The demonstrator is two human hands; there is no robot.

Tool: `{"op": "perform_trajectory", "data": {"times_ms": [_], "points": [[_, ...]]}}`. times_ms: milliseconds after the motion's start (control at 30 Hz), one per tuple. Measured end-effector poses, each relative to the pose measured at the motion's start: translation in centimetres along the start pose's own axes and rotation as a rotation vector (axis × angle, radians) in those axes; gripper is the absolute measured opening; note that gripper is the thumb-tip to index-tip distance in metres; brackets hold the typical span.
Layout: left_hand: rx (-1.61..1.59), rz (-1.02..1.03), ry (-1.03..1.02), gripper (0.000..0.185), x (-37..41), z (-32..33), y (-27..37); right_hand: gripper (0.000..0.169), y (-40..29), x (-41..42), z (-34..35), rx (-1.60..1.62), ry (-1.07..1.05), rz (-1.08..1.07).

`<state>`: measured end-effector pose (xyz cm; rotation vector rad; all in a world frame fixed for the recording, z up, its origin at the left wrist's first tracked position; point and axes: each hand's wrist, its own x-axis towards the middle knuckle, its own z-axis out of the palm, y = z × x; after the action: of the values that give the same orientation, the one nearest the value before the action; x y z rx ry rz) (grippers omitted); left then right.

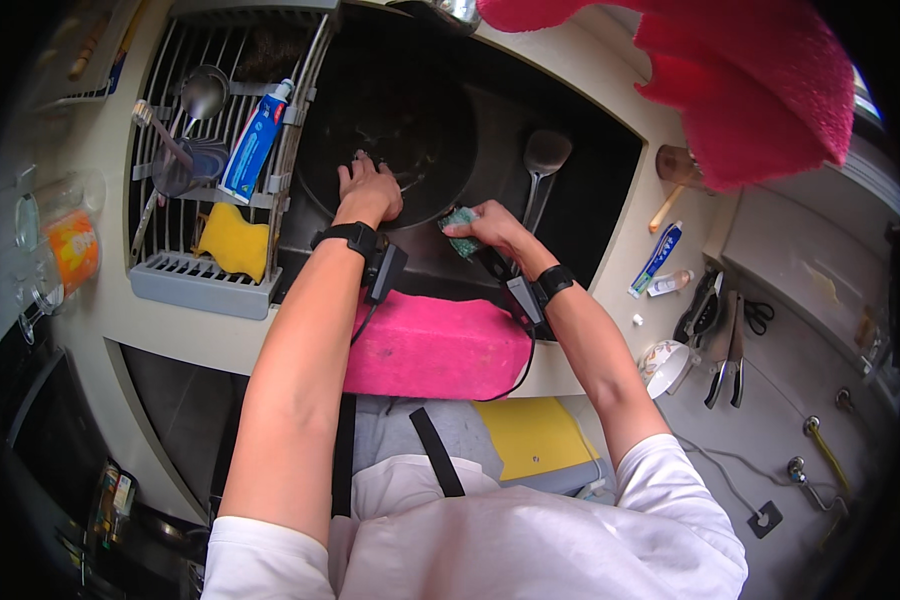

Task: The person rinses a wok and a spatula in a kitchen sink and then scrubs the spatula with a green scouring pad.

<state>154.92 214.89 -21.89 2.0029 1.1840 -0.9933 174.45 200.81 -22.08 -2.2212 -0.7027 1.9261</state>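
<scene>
My left hand (371, 189) reaches over the near part of a large dark wok (420, 97) in the sink, fingers spread and holding nothing. Whether the fingertips touch the wok's inside is hard to tell; the wok appears wet, with bright glints near them. Just outside the rim on the right, my right hand (496, 227) grips a green scouring pad (461, 225) between thumb and fingers. To the right of the wok, a metal spatula (546, 154) leans in the sink.
A dish rack (202, 292) at left holds a ladle (204, 91), toothpaste tube (256, 142), cup (184, 169) and yellow sponge (236, 240). Pink cloth (435, 349) drapes the front edge; another pink cloth (750, 82) hangs upper right. Knives (729, 345) are at right.
</scene>
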Motion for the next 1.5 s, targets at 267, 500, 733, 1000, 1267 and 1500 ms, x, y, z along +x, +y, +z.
{"op": "perform_trajectory", "data": {"times_ms": [267, 500, 733, 1000, 1267, 1500], "points": [[-0.175, 0.063, 0.017, 0.058, -2.7, -0.2, 0.6, 0.045, 3.0, -4.0, -1.8, -0.344, 0.170, -0.038], [-0.353, 0.106, 0.209, 0.043, -7.6, -3.3, 0.0, 0.035, 0.4, -9.8, -4.7, -0.452, 0.381, -0.131], [-0.499, -0.107, 0.346, 0.043, -11.4, -3.6, -2.1, 0.041, -3.8, -9.2, -5.3, -0.252, 0.336, -0.617], [-0.686, -0.335, 0.356, 0.047, -9.1, -2.4, -3.9, 0.041, -11.3, -2.0, -2.3, -0.364, 0.188, -0.487], [-0.772, -0.406, 0.297, 0.057, -5.8, -2.1, -5.7, 0.037, -12.4, -0.4, -0.1, -0.611, 0.489, -0.727], [-0.748, -0.431, 0.346, 0.056, -4.7, -2.6, -4.9, 0.029, -11.3, 3.3, 3.3, -0.817, 0.440, -0.884]]}}
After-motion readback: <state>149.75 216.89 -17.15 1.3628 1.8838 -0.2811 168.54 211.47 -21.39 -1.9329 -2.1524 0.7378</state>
